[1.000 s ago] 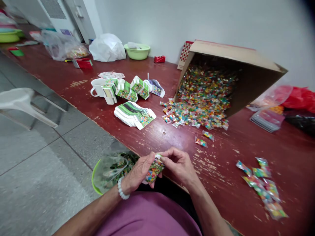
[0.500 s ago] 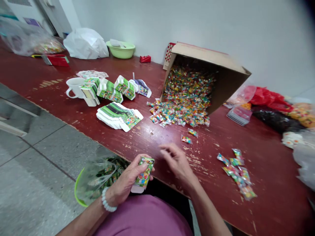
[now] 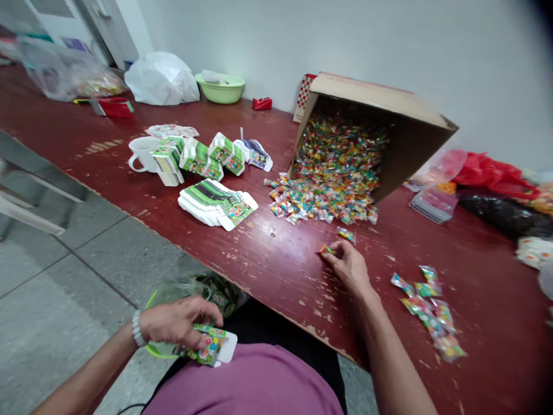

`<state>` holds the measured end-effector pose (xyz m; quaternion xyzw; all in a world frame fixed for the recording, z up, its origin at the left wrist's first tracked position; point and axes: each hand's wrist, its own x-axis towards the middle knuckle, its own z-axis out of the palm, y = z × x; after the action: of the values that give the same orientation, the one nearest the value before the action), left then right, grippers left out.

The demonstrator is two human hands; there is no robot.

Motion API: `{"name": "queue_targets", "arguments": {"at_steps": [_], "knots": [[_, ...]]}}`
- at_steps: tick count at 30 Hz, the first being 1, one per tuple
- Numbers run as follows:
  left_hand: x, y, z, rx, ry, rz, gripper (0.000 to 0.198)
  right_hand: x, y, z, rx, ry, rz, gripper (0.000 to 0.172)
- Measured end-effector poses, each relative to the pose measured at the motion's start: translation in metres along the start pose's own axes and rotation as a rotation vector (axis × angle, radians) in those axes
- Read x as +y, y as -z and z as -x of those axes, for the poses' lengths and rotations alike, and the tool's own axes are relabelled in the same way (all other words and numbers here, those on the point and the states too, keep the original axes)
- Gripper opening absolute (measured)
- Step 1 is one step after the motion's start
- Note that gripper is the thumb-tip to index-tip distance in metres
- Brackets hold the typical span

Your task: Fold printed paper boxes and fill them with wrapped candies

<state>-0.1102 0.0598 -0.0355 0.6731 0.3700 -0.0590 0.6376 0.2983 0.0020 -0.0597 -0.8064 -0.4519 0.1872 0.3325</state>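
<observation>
My left hand (image 3: 179, 323) is closed on a small green printed carton (image 3: 211, 347), held low over my lap beside a green basin (image 3: 151, 349) lined with a plastic bag of filled cartons. My right hand (image 3: 349, 265) reaches out over the red table (image 3: 129, 173), fingers pinched on a small colourful candy packet (image 3: 326, 249). Another loose packet (image 3: 346, 234) lies just beyond it. A tipped cardboard box (image 3: 389, 115) spills a heap of candy packets (image 3: 324, 202) onto the table.
A stack of flat green cartons (image 3: 216, 203) lies left of the heap, with folded cartons (image 3: 194, 155) and a white mug (image 3: 142, 153) behind. A small pile of packets (image 3: 432, 311) sits to the right. Bags and a green bowl (image 3: 220, 87) line the wall.
My hands have parted. The left hand carried the carton down toward the basin. The right hand stretched forward across the table and closed on a loose candy packet.
</observation>
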Motion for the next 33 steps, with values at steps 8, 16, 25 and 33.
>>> {"name": "queue_targets", "arguments": {"at_steps": [8,16,25,33], "knots": [[0.03,-0.01,-0.009,0.006,-0.116,0.372,0.028,-0.09,-0.023,0.083,-0.416,0.32,-0.448,0.012],[0.057,-0.054,-0.022,0.02,-0.158,0.573,0.023,-0.114,-0.028,0.098,-0.542,0.62,-0.188,0.017],[0.054,-0.074,-0.039,0.188,-0.199,0.981,0.039,-0.107,-0.033,0.098,-0.266,0.483,-0.301,0.019],[0.052,-0.077,-0.044,0.296,-0.161,1.132,0.046,-0.112,-0.041,0.113,-0.239,0.574,-0.337,0.022]]}}
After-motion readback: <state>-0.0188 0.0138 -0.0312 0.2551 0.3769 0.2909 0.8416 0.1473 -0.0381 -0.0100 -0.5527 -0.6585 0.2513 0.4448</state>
